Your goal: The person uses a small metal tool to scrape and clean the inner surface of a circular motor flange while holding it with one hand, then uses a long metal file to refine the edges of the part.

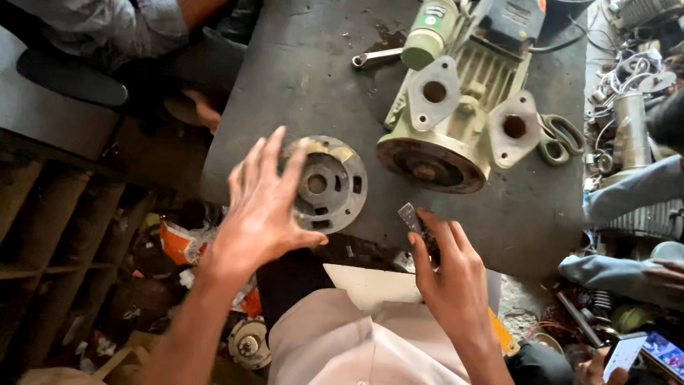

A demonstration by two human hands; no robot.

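hands — two; one round metal cover point(329, 184), one pump motor point(456, 107).

Workshop setting, seen from above. A dark, stained desk point(299, 64) fills the centre. To its left stand brown wooden shelves point(50, 214) with open compartments, below a grey surface point(50, 114). The floor point(142, 285) beneath is dim and littered with scraps, an orange wrapper point(174, 241) and a round metal part point(249, 346). At right lies a heap of wires point(627, 71) and metal cylinders point(630, 128). Light is soft and even.
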